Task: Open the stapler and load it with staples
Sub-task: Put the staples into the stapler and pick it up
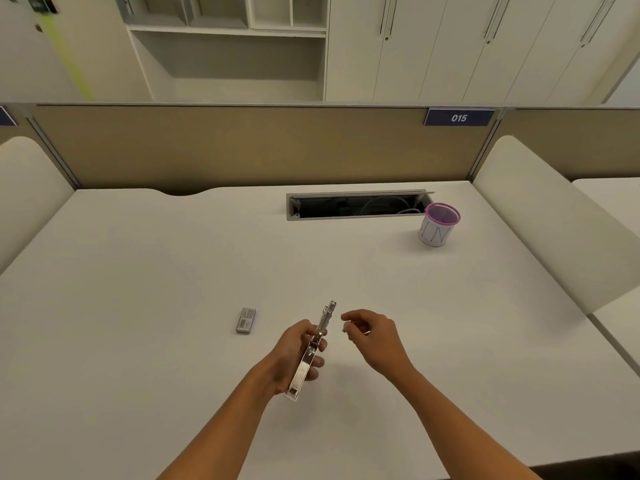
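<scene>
Left hand (pixel 294 355): fingers curled round the stapler (pixel 313 348), gripping it at mid-body, held off the desk (pixel 138 306). The stapler is bare metal and long and thin from this view. It lies diagonally, with the near end low by the left wrist and the far end sticking out past the left fingertips, up and away from the person. It looks swung open, but I can't tell how far from this angle.

Right hand (pixel 374 337): fingers curled, thumb and forefinger pinching a small grey piece (pixel 346 329). It is too small to tell whether that's a staple strip. The right fingertips sit just beside the stapler's upper half on its right side, close but apart, with a gap visible between the two. This hand is also above the desk and not resting on it.

Staple box (pixel 246 320): small and grey with a barcode face, lying flat on the desk left of the left hand. It is near the hand, and neither hand touches it.

Well beyond the right hand, out to its right, is a pen cup (pixel 437 225) with a pink mesh rim and a white wrap, standing upright. Just beside it on the left is a cable tray (pixel 356 206) recessed in the desk with its flap open and cables inside.

Behind the desk is a tan partition (pixel 242 147) with a blue tag reading 015 (pixel 459 118).
</scene>
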`<action>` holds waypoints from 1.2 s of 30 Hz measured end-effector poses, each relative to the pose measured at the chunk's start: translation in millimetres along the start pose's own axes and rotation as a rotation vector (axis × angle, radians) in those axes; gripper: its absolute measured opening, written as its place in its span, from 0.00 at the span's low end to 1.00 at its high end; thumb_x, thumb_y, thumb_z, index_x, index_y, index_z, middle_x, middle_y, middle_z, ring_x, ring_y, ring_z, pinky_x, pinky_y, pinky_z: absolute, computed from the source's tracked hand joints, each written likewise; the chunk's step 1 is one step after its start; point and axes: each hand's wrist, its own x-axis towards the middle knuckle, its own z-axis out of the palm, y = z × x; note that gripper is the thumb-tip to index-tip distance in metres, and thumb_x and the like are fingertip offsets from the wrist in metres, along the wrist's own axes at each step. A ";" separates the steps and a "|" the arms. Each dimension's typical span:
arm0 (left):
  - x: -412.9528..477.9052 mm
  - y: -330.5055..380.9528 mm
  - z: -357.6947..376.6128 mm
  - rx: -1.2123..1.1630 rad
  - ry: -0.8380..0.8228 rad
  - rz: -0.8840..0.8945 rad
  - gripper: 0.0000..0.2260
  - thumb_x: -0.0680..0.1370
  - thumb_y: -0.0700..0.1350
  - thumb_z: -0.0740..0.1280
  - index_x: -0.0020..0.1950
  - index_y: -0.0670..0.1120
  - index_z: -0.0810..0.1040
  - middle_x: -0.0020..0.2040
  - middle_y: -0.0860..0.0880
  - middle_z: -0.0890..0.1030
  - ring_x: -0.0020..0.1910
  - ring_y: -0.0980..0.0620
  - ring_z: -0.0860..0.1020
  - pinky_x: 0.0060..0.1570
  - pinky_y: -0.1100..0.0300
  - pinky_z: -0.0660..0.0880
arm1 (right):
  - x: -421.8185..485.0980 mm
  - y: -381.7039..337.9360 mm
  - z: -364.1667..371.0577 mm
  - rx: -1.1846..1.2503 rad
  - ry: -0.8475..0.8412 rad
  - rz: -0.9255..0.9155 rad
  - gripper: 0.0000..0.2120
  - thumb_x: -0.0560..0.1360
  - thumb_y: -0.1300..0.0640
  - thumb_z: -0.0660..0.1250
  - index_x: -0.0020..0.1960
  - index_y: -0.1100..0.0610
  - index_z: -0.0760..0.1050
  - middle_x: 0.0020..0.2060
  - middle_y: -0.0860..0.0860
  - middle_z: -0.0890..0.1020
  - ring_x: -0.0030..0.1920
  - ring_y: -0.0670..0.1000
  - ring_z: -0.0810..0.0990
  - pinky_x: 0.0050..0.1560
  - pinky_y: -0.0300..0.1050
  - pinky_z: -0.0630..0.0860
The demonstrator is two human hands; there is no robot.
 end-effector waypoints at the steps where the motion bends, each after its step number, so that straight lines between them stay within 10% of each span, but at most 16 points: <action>1: -1.9 0.1 0.7 0.012 -0.004 0.004 0.10 0.75 0.48 0.59 0.50 0.44 0.70 0.34 0.49 0.70 0.27 0.53 0.62 0.27 0.63 0.58 | 0.2 0.5 -1.4 -0.024 -0.008 0.018 0.07 0.75 0.61 0.66 0.49 0.54 0.82 0.37 0.49 0.84 0.36 0.46 0.81 0.40 0.36 0.78; 9: -10.3 -3.0 7.1 0.051 0.011 0.060 0.11 0.78 0.52 0.60 0.52 0.44 0.70 0.33 0.50 0.70 0.26 0.54 0.64 0.25 0.64 0.59 | -4.1 14.8 -5.7 -0.027 -0.092 0.177 0.04 0.74 0.64 0.69 0.47 0.63 0.82 0.35 0.55 0.84 0.32 0.48 0.81 0.40 0.37 0.81; 20: -17.2 -3.9 0.8 0.022 0.027 0.078 0.10 0.78 0.46 0.59 0.55 0.43 0.71 0.33 0.50 0.70 0.27 0.53 0.63 0.25 0.64 0.59 | -20.7 48.0 14.5 -0.339 -0.187 0.093 0.07 0.74 0.54 0.69 0.45 0.42 0.79 0.40 0.44 0.84 0.39 0.44 0.81 0.43 0.42 0.79; 36: -20.7 -10.1 -4.8 0.010 0.054 0.082 0.10 0.77 0.46 0.59 0.55 0.43 0.71 0.33 0.49 0.70 0.27 0.53 0.63 0.26 0.63 0.59 | -26.1 62.6 3.1 -0.670 -0.100 -0.111 0.07 0.74 0.49 0.67 0.50 0.42 0.82 0.50 0.39 0.80 0.52 0.44 0.78 0.40 0.37 0.69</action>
